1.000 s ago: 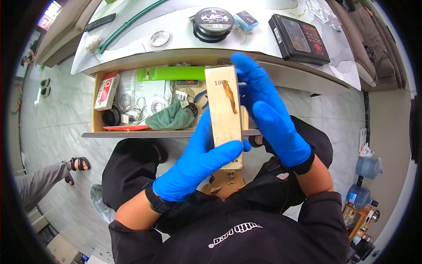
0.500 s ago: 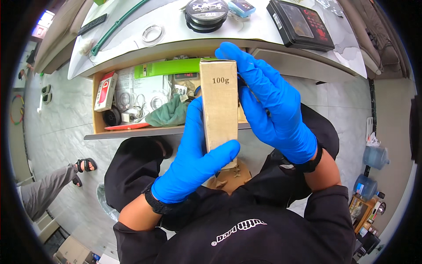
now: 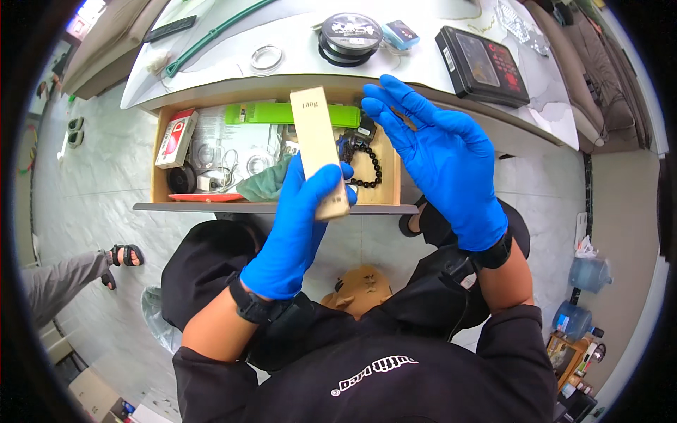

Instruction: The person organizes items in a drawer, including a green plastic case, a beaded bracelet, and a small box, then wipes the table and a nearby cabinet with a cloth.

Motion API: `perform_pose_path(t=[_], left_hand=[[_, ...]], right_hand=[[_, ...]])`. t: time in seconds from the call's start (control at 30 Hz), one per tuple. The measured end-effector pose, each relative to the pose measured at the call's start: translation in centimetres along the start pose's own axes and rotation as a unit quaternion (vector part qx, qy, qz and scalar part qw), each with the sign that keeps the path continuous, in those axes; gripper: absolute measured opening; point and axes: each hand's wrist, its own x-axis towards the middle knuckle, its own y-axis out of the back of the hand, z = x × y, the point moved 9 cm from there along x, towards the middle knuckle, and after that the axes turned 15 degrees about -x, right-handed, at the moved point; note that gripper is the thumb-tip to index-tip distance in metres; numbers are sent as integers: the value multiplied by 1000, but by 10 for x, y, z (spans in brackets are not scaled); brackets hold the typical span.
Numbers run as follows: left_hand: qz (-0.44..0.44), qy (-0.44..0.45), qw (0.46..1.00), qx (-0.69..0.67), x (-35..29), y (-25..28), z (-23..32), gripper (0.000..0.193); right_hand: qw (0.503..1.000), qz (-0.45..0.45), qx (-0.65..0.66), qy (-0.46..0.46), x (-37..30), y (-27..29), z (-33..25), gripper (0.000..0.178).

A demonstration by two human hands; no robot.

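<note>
A narrow tan cardboard box (image 3: 316,134) is gripped in my blue-gloved left hand (image 3: 296,218), its long side tilted slightly over the open drawer (image 3: 275,209). The thumb lies across the near end, and fingertips show at the right edge. My right hand (image 3: 448,166), gloved in blue too, hovers apart from the box on the right, fingers stretched out and palm bare. Below the box in the drawer are a green flat case (image 3: 240,113), a black bead bracelet (image 3: 378,169), a green cloth (image 3: 264,185) and a red-and-white box (image 3: 175,139).
On the white table (image 3: 226,77) stand stacked line spools (image 3: 350,35), a coiled clear line (image 3: 266,58), a small blue box (image 3: 400,34), a black case (image 3: 486,67), a green rod (image 3: 211,35) and a remote (image 3: 171,28). Someone's sandaled foot (image 3: 127,255) is at left.
The box has moved away from me and tilted, now in my left hand alone. My right hand has come off it and spread its fingers. The bead bracelet has come into sight.
</note>
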Motion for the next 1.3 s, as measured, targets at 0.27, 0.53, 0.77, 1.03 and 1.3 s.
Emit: perform_pose_path(t=[0.27,0.53,0.77,1.03,1.3], left_hand=[[44,-57,997,-25,17,41,-47,33],[-32,-70,990,-119,38,4,-59,60],[-5,-95,992,-80,53,6,-66,94],[27,-105,992,-57,54,25,-68,63],[-98,-33,993,-50,20,16,-39,54]], right_hand=[[995,-6,-41,90,4,-45,-9,72],[983,-172,-59,-11,-1,-268,111,76],[927,-233,-93,-278,2,-278,242,77],[936,-242,-73,-247,15,-274,198,78],[987,-124,-102,-20,21,-135,4,69]])
